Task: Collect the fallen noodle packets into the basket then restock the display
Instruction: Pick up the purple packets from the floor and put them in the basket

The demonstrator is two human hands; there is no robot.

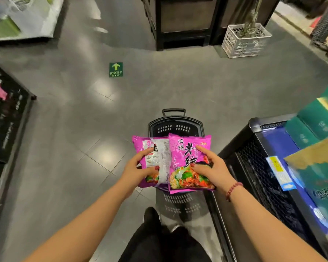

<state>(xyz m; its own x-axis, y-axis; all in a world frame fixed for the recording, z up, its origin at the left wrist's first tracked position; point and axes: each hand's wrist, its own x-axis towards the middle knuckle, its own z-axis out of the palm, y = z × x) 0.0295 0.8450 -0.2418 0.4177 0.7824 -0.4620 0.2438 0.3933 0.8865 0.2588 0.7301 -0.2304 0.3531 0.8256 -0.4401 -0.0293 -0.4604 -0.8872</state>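
I hold two purple noodle packets above a black shopping basket (175, 123) that stands on the floor in front of me. My left hand (138, 171) grips the left packet (155, 148), which shows its back label. My right hand (212, 171) grips the right packet (186, 154), front side up with printed noodles, and it overlaps the left one. The packets hide most of the basket's inside. A bead bracelet circles my right wrist.
A black display stand (263, 167) with teal and blue boxes (314, 125) stands close on my right. A dark low shelf (9, 118) lines the left. Farther ahead are a black cabinet (182, 23), a white crate (244, 40) and a green exit sticker (116, 69) on the grey floor.
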